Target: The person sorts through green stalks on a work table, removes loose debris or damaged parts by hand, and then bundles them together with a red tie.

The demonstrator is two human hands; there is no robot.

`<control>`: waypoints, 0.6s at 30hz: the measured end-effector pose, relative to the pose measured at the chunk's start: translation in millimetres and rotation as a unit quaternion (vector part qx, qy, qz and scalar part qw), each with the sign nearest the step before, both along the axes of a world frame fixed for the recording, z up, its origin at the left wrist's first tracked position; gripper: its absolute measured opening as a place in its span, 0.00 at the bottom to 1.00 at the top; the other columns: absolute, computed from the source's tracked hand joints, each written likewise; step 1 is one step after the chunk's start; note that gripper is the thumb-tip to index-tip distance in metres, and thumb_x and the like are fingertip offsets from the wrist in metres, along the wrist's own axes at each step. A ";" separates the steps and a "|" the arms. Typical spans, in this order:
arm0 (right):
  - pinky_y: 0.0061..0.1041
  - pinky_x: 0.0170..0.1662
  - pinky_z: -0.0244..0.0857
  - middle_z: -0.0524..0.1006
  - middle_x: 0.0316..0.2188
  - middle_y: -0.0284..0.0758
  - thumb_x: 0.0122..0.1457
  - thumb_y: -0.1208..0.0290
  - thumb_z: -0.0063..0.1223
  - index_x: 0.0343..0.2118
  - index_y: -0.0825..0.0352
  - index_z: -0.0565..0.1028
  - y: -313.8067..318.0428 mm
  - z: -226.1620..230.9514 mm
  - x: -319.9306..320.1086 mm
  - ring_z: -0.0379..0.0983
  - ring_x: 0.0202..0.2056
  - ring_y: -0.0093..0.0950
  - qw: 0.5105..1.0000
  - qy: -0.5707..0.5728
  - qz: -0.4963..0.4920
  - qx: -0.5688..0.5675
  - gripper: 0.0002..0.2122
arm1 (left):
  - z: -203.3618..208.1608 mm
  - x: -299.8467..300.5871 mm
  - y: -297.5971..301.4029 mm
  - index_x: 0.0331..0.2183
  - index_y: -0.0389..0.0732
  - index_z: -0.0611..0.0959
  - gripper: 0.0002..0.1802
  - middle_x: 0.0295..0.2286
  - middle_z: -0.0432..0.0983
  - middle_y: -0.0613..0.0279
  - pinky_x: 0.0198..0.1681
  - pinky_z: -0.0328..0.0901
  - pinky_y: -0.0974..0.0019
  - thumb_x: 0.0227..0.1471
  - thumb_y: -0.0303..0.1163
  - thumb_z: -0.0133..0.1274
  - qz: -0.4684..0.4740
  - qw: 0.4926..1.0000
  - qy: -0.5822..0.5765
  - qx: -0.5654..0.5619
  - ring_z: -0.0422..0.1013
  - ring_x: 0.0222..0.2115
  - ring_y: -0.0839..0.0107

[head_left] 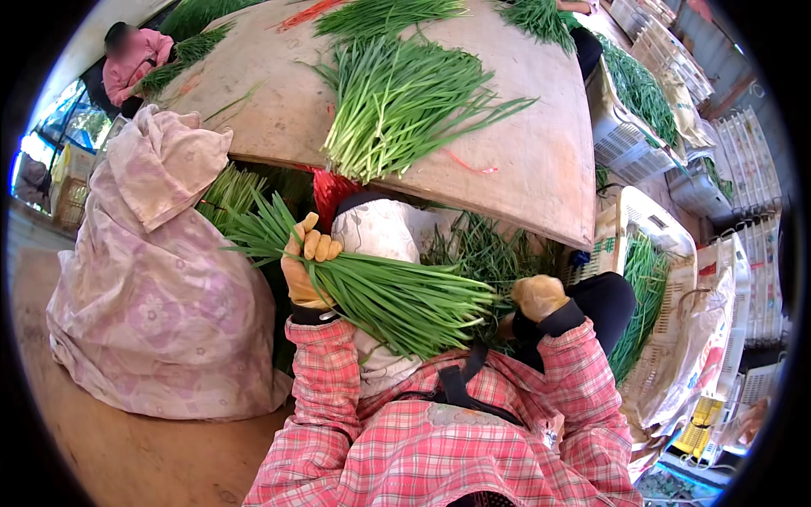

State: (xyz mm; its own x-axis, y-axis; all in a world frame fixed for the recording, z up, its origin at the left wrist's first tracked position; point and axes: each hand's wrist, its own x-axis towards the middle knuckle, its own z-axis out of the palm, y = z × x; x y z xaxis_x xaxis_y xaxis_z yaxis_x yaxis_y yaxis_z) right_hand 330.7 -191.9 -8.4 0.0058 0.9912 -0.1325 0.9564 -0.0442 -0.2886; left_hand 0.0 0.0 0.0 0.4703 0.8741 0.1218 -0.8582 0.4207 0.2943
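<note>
The left hand, in a tan glove, is closed around a bunch of long green leaves. The fingers wrap the bunch near one end; its longer part extends to the right over the lap, below the bench. The right hand, also gloved, is near the far end of the bunch and appears curled. Its fingers are poorly shown from this angle, so whether it has hold of anything cannot be told.

On the bench, a large pile of similar greens lies at the near edge, pale ends toward the wearer. A second pile lies beyond it, with red strips to its left. Red plastic hangs below the near edge. Loose greens lie beneath the bench.

A pale flowered cloth is draped at the left, with more stalks beside it. At the right, a white crate contains greens. A co-worker in pink is at the bench's far left, arms toward other greens.
</note>
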 end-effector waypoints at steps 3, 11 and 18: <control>0.35 0.26 0.65 0.72 0.17 0.40 0.49 0.66 0.51 0.16 0.65 0.73 22.0 45.2 -1.9 0.71 0.23 0.39 0.995 0.012 -0.057 0.087 0.10 | -7.0 8.7 -17.5 0.45 0.31 0.72 0.19 0.11 0.59 0.73 0.22 0.50 0.74 0.59 0.36 0.38 0.018 0.999 0.016 -0.030 0.51 0.14 0.81; 0.33 0.34 0.66 0.76 0.27 0.41 0.47 0.59 0.54 0.31 0.66 0.75 210.2 70.0 -101.8 0.73 0.31 0.38 0.918 0.193 -0.149 0.312 0.15 | 12.7 19.6 -6.0 0.51 0.31 0.65 0.21 0.12 0.54 0.73 0.22 0.49 0.75 0.59 0.32 0.36 -0.008 0.996 0.051 -0.074 0.49 0.14 0.80; 0.30 0.34 0.67 0.76 0.21 0.42 0.42 0.74 0.48 0.32 0.62 0.77 240.5 67.6 -114.1 0.73 0.26 0.38 0.886 0.367 -0.162 0.234 0.12 | 14.6 14.5 0.8 0.51 0.30 0.64 0.22 0.12 0.56 0.73 0.22 0.49 0.75 0.59 0.32 0.36 -0.001 0.997 0.042 -0.059 0.50 0.14 0.81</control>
